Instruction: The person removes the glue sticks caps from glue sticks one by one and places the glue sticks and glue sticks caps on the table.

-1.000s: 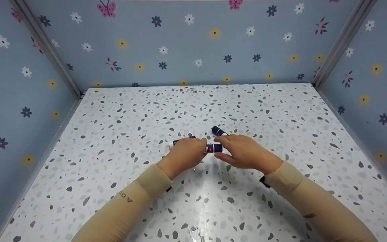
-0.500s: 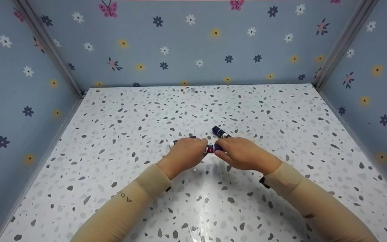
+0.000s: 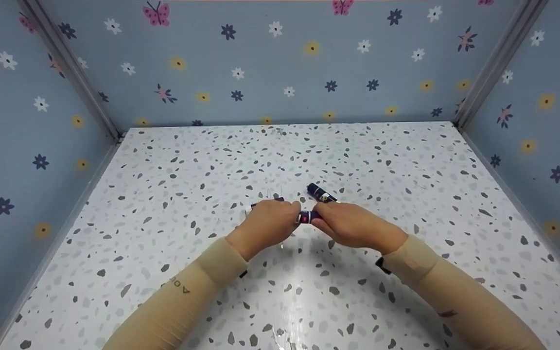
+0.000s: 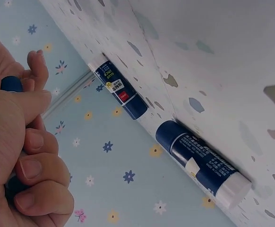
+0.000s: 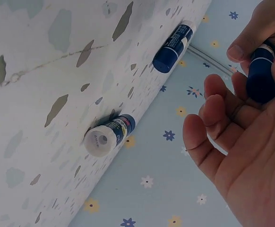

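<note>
From where I stood, both hands were busy with one glue stick (image 3: 305, 217), lifted just above the bench (image 3: 280, 160) and lying roughly level between them. The left hand (image 3: 268, 221) had its thumb and curled fingers wrapped round the body, hiding most of it. The right hand (image 3: 353, 223) pinched the navy cap (image 5: 262, 90) between thumb and forefinger, its other fingers loosely bent and holding nothing. The pale ring beside the cap showed, but whether the cap sat fully home or had begun to loosen was hard to judge, with fingers in the way.

A second glue stick (image 4: 203, 163) lay on its side on the bench below the left hand, white end outward; a third glue stick (image 5: 111, 135) lay slantwise just beyond the right hand, its white end facing back toward that wrist. Neither was held. A flowered panel (image 3: 270, 58) closed off the back.

I took the step in hand to be working at the cap. The next move, I judged, called for a steady left grip and a straight pull on the cap along the stick, without twisting it askew.
</note>
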Available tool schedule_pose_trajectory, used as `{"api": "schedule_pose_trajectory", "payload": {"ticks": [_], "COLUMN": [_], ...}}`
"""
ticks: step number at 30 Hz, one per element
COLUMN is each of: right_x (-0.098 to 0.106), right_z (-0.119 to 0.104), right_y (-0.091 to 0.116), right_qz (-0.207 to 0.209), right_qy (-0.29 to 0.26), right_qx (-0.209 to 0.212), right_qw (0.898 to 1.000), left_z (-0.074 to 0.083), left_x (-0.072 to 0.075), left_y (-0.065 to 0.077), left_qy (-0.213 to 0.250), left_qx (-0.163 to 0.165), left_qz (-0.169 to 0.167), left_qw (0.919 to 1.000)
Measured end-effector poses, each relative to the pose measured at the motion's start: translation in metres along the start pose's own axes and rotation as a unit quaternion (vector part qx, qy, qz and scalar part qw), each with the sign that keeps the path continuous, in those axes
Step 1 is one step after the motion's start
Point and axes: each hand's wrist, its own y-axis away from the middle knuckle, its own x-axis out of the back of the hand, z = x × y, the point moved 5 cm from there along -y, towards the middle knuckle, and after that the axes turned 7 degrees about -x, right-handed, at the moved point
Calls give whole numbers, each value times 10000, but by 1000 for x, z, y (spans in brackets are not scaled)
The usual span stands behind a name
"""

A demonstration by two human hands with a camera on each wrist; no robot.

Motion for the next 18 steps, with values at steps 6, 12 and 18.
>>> {"api": "schedule_pose_trajectory", "payload": {"ticks": [6,12,18], "right_x": [-2,-5,-6], "right_z": [-2,-3,-4], "right_y": [-1,-3,-4], "right_qz": [-37,-86,-168], "right_qy": [-133,-291,-459], "right_qx": [-47,-167,-227], "right_qw": [9999,9994,9985], "left_z": [-1,-1,-3], "left_x": [0,3,1], "left_y": [0,-1,-1], "left_qy": [-47,-94,64], "left_qx": [11,-36,122], "left_qz": [-60,3,-224], "left_qw": [10000,9999,9997]}}
